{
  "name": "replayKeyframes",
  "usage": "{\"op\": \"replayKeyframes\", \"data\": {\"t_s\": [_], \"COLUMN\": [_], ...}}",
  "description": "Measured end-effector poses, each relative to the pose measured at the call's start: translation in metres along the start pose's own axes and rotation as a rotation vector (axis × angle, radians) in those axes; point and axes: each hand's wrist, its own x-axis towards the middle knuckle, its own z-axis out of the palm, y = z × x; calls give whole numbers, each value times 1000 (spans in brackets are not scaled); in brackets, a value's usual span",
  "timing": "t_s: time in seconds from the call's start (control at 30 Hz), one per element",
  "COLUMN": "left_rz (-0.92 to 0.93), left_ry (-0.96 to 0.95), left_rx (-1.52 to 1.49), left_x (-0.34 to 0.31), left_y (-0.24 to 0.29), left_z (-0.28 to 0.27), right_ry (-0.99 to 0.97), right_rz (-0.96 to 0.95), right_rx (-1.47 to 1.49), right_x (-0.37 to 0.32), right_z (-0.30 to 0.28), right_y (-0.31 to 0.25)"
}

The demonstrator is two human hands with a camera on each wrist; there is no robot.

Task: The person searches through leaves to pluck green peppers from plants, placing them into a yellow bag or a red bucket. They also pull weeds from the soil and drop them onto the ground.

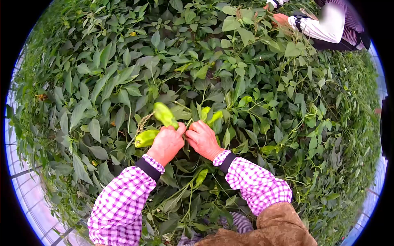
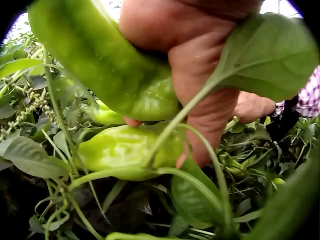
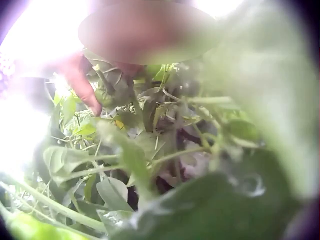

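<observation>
My left hand (image 1: 167,143) grips two light-green peppers. One pepper (image 1: 165,115) points up and away from its fingers; the other pepper (image 1: 146,138) sticks out to the left, lower down. In the left wrist view the larger pepper (image 2: 100,60) lies above the second pepper (image 2: 125,150), with fingers around them. Close beside it, my right hand (image 1: 203,139) has bent fingers among the stems, its fingertips near the left thumb. I cannot tell what those fingers hold. Just beyond its knuckles show more green peppers (image 1: 215,117). Leaves and blur cover much of the right wrist view.
Dense pepper plants (image 1: 98,86) surround both hands. Another pepper (image 1: 201,177) hangs below the hands, and one more pepper (image 1: 269,149) shows among leaves at right. At the upper right, another person's white sleeve (image 1: 308,26) reaches into the plants.
</observation>
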Motion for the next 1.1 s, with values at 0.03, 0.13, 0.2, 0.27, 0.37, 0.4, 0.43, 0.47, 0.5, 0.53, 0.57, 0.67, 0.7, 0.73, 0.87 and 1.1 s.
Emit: {"op": "replayKeyframes", "data": {"t_s": [0.03, 0.13, 0.2, 0.27, 0.37, 0.4, 0.43, 0.47, 0.5, 0.53, 0.57, 0.67, 0.7, 0.73, 0.87, 1.1], "left_rz": [-18, -63, -91, -81, -118, -123, -153, -183, -241, -339, -401, -598, -612, -626, -850, -882], "left_ry": [28, 26, 27, -12, 25, 30, 145, 262, 305, 305, 371, 616, 692, 770, 956, 1171], "left_rx": [-6, -43, -96, -214, -331, -336, -461, -582, -669, -761, -894, -1203, -1247, -1291, -1651, -2187], "left_x": [-4, -16, -23, -26, -34, -40, -49, -59, -69, -81, -95, -139, -155, -171, -231, -301], "left_y": [-1, -1, -3, -6, -4, -4, -6, -8, -11, -14, -18, -21, -24, -26, -15, 25], "left_z": [-4, 0, -1, -2, 1, 2, -1, -4, -8, -14, -23, -32, -27, -23, -29, -24], "right_ry": [-1, 121, 335, 455, 133, 129, 154, 182, 127, 126, 69, 50, 30, 9, 76, -234], "right_rz": [28, -1, 432, 532, 635, 631, 659, 685, 699, 690, 639, 559, 531, 500, 340, 551], "right_rx": [25, 100, 317, 149, -67, -72, -101, -128, -65, -61, -187, -306, -361, -416, -243, -119], "right_x": [1, 10, 14, 18, 20, 21, 21, 23, 24, 21, 17, 17, 17, 17, 25, 42], "right_z": [-2, -16, -31, -41, -40, -40, -38, -36, -34, -32, -31, -28, -30, -32, -40, -49], "right_y": [-2, 4, 29, 72, 95, 98, 108, 114, 119, 122, 123, 118, 118, 118, 101, 94]}}
